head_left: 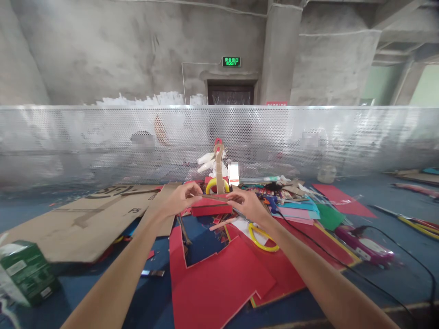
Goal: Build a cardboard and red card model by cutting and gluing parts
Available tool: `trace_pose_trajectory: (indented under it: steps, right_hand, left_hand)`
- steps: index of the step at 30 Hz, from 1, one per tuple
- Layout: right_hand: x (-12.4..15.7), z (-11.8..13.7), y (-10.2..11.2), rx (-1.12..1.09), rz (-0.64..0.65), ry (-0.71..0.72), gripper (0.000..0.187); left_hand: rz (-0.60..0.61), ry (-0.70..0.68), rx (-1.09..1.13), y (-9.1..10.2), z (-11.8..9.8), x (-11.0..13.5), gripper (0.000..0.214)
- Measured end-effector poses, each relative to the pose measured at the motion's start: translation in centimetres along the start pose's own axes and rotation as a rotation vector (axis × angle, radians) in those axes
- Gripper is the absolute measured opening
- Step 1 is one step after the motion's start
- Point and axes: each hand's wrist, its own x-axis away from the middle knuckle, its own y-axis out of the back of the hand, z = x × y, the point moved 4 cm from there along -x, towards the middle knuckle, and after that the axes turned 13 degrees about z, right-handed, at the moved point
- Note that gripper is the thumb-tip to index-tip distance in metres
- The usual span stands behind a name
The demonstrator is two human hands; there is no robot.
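Note:
Over a small red cardboard box (211, 210), my left hand (185, 196) and my right hand (244, 201) are closed in pinches at either end of a thin brown cardboard strip (215, 198). The strip lies along the box's upper edge; whether it is stuck there I cannot tell. Yellow-handled scissors (263, 244) lie under my right forearm, their blades partly hidden. Just right of my right hand is a blue glue gun (272, 204). Behind the box stand a yellow ring (210, 184) and an upright brown cardboard piece (219, 169).
A red sheet with a notch (212, 292) lies in front. Flattened cardboard (99, 219) covers the left, with a green box (29, 272) nearer. On the right are coloured sheets (295, 211), a purple device (365, 246) and a black cable (318, 249). A perforated metal screen (85, 141) rises behind.

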Motion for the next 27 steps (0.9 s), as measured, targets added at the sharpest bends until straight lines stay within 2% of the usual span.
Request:
trace_pose_trajectory:
  steps: [5,10,15,21,27]
  right_hand:
    - [0.4,2.2,0.8,0.229,-0.12,0.209,0.008]
    - [0.7,2.7,1.0,0.271,-0.158,0.266,0.007]
    - [0.6,2.5,0.5,0.269,-0.138,0.23,0.007]
    - [0.3,2.3,0.9,0.267,-0.225,0.174,0.007]
    - [0.1,1.5,1.4,0.237,-0.226,0.109,0.007]
  left_hand:
    - [-0.054,-0.081,0.075,-0.2,-1.1,0.0,0.023]
    - [-0.048,-0.121,0.125,-0.6,-0.4,-0.3,0.02]
    - [-0.053,-0.026,0.059,-1.1,0.2,-0.7,0.02]
    - [-0.039,0.056,0.023,-1.2,0.7,-0.7,0.019]
    - [-0.108,0.103,-0.041,-0.4,-0.3,-0.1,0.022]
